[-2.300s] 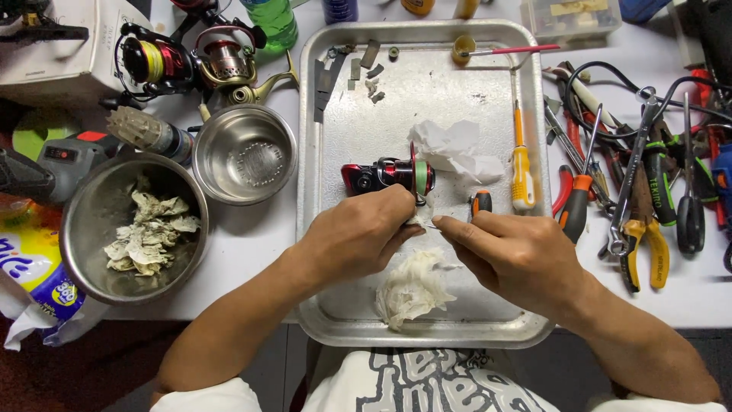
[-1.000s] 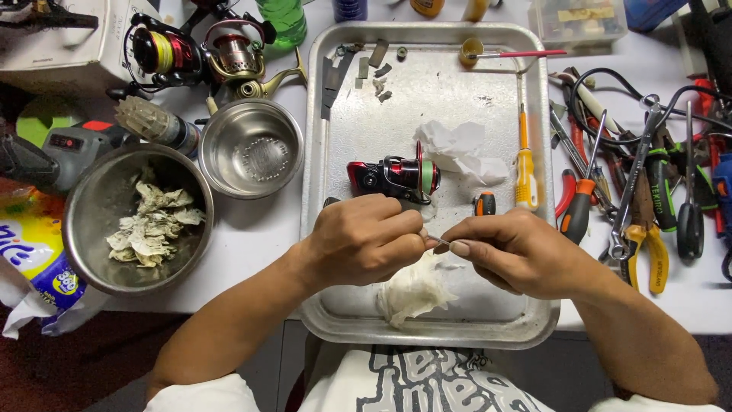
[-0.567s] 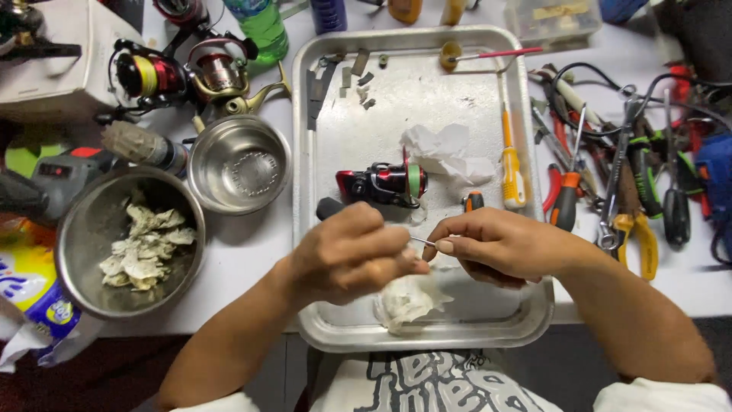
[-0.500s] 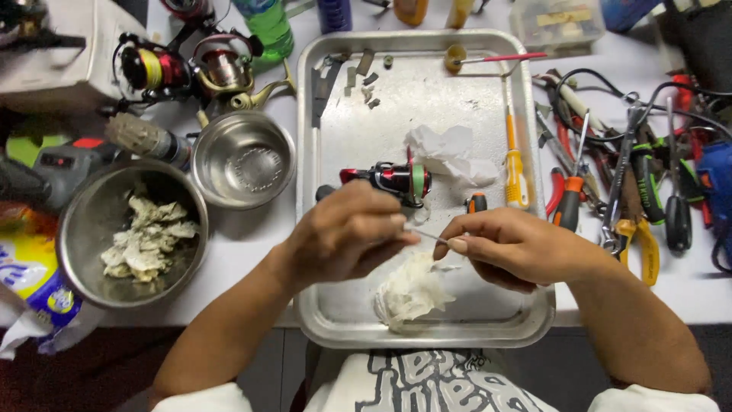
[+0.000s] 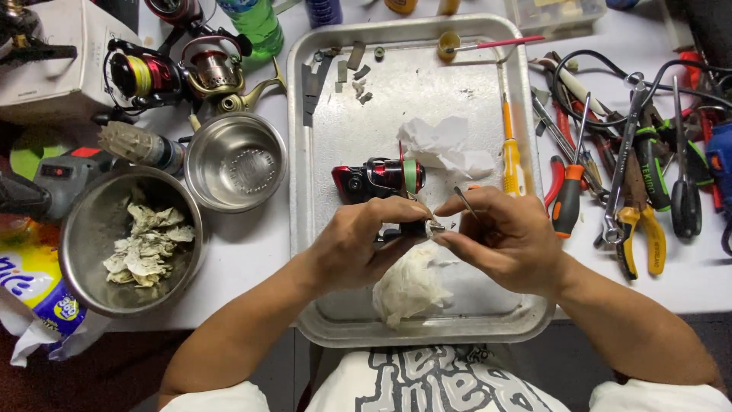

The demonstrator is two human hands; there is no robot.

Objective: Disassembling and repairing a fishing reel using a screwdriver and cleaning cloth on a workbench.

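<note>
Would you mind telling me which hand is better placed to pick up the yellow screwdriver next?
Probably the right hand: the yellow screwdriver lies just beyond it on the tray, while the left hand would have to cross over.

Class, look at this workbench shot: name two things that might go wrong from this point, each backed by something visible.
1. The left hand and right hand pinch a tiny metal part above the tray; if it slips, it may vanish into the crumpled tissue.
2. A thin tool sticks up from the right hand near the fingers and might prick them.

Small metal part between fingertips
</note>
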